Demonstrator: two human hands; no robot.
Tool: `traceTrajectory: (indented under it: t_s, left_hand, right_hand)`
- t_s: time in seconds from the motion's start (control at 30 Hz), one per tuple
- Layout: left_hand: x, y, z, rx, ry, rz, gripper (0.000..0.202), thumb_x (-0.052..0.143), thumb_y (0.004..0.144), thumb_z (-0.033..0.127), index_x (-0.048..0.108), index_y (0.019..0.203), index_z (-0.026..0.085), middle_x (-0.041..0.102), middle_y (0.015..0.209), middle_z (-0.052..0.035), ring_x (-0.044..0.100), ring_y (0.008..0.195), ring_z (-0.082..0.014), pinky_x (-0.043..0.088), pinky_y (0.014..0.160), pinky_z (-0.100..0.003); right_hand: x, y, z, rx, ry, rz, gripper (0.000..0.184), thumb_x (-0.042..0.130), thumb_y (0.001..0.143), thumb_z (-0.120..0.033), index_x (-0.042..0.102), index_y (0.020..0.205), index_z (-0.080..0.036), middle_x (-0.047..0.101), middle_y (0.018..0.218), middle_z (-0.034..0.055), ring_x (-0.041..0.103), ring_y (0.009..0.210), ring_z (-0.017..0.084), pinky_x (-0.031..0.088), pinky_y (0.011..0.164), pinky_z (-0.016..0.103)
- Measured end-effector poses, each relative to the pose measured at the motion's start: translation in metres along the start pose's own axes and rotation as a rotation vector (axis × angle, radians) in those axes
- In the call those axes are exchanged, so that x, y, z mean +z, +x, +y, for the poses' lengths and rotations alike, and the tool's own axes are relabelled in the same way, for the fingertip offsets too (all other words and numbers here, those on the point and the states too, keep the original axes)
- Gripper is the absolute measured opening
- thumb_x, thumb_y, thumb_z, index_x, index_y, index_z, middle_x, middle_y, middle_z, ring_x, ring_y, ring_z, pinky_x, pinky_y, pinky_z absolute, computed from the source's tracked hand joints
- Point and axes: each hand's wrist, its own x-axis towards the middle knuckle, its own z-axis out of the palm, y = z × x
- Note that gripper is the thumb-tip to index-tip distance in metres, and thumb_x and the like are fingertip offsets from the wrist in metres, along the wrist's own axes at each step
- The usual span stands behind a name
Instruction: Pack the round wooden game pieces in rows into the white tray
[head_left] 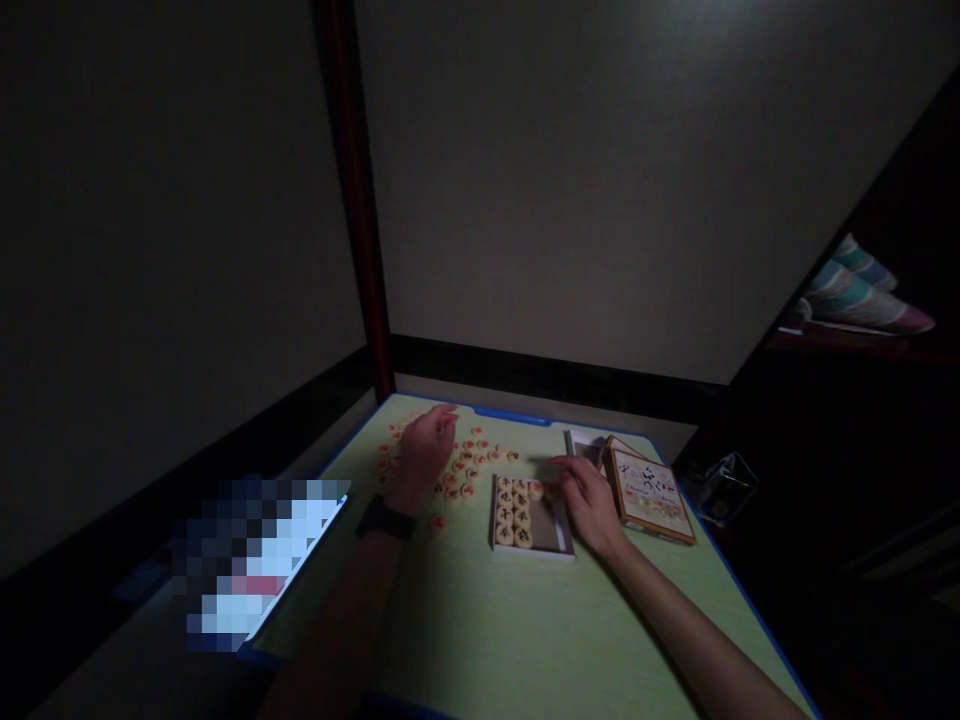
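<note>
Round wooden xiangqi pieces (469, 472) with red and dark characters lie loose on the left part of the table. Above them is my left hand (426, 450), a dark watch on its wrist. Its fingers are bent close together, and whatever they hold is hidden. A shallow open box (547, 525) to the right has pieces (514, 515) set in rows along its left side. My right hand (586, 500) reaches over the box's right edge, index finger stretched left. Its lower fingers are closed around what looks like a piece beside the back row.
An illustrated box lid (651, 492) and another tray (585, 445) sit at the table's right. A blurred-out lit screen (281, 560) stands by the left edge. The green table (480, 625) has a blue rim, with walls behind. A clear container (726, 490) is beyond the right edge.
</note>
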Motion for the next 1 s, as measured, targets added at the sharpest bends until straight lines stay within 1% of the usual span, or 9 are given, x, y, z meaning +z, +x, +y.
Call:
traceTrajectory:
  t_s: [0.1,0.2,0.3,0.43,0.5,0.57,0.73,0.9,1.0]
  left_hand:
    - [-0.023,0.011,-0.011,-0.147,-0.034,0.099,0.028,0.053,0.087,0.028,0.069,0.108,0.019,0.077,0.097,-0.0035,0.07,0.093,-0.0205,0.052,0.086,-0.029]
    - [-0.041,0.014,-0.018,-0.236,0.002,0.157,0.031,0.056,0.085,0.034,0.07,0.106,0.018,0.077,0.087,-0.0031,0.07,0.086,-0.021,0.051,0.081,-0.029]
    - [-0.052,0.015,-0.025,-0.252,0.051,0.172,0.032,0.053,0.085,0.032,0.071,0.107,0.017,0.076,0.087,-0.0037,0.07,0.082,-0.0204,0.051,0.078,-0.028]
    - [-0.059,0.014,-0.034,-0.258,0.142,0.169,0.035,0.05,0.085,0.026,0.07,0.112,0.016,0.076,0.097,-0.0065,0.07,0.089,-0.0222,0.052,0.082,-0.03]
    - [-0.061,0.014,-0.041,-0.257,0.195,0.121,0.036,0.05,0.084,0.023,0.069,0.114,0.016,0.075,0.104,-0.0078,0.07,0.094,-0.0227,0.052,0.085,-0.03]
    - [-0.064,0.016,-0.048,-0.25,0.255,0.041,0.037,0.05,0.084,0.021,0.07,0.114,0.017,0.075,0.109,-0.0081,0.069,0.097,-0.0229,0.052,0.087,-0.03]
    - [-0.072,0.033,-0.063,-0.304,0.427,-0.131,0.035,0.051,0.084,0.02,0.074,0.111,0.02,0.076,0.106,-0.0085,0.07,0.096,-0.0233,0.052,0.084,-0.028]
    - [-0.075,0.056,-0.073,-0.207,0.561,-0.393,0.034,0.063,0.069,0.012,0.078,0.098,0.024,0.077,0.1,-0.0065,0.071,0.095,-0.0218,0.052,0.082,-0.024]
    - [-0.073,0.059,-0.077,-0.212,0.576,-0.443,0.032,0.07,0.061,0.011,0.078,0.089,0.024,0.078,0.093,-0.0064,0.071,0.09,-0.0221,0.052,0.077,-0.023]
  right_hand:
    - [0.005,0.0,0.01,0.15,0.095,-0.003,0.035,0.039,0.088,-0.034,0.068,0.099,-0.02,0.072,0.1,0.0079,0.064,0.094,0.024,0.049,0.088,0.039]
    - [0.008,0.002,0.021,0.225,0.223,0.002,0.035,0.04,0.088,-0.039,0.067,0.096,-0.019,0.073,0.102,0.0089,0.065,0.099,0.025,0.047,0.094,0.04]
    - [0.012,0.003,0.029,0.281,0.292,0.001,0.036,0.042,0.088,-0.044,0.066,0.096,-0.02,0.074,0.097,0.0092,0.066,0.099,0.026,0.047,0.096,0.043]
    - [0.015,0.001,0.032,0.29,0.318,-0.015,0.038,0.042,0.088,-0.048,0.066,0.097,-0.019,0.074,0.095,0.0096,0.068,0.095,0.026,0.049,0.093,0.043]
    - [0.016,0.0,0.03,0.299,0.331,-0.026,0.039,0.042,0.088,-0.048,0.066,0.098,-0.019,0.075,0.093,0.0098,0.068,0.093,0.026,0.05,0.091,0.043]
    - [0.016,0.001,0.028,0.305,0.332,-0.036,0.04,0.042,0.088,-0.049,0.066,0.098,-0.019,0.075,0.092,0.0096,0.069,0.091,0.025,0.051,0.089,0.042]
    - [0.015,0.001,0.027,0.314,0.297,-0.062,0.042,0.042,0.088,-0.052,0.067,0.096,-0.019,0.075,0.092,0.0092,0.068,0.09,0.026,0.051,0.088,0.041]
    - [0.017,0.001,0.034,0.308,0.263,-0.079,0.039,0.043,0.088,-0.05,0.068,0.096,-0.02,0.075,0.093,0.0078,0.068,0.091,0.026,0.05,0.089,0.042]
    - [0.019,0.0,0.036,0.303,0.275,-0.077,0.039,0.042,0.09,-0.049,0.068,0.098,-0.02,0.075,0.094,0.0078,0.068,0.09,0.026,0.051,0.087,0.041]
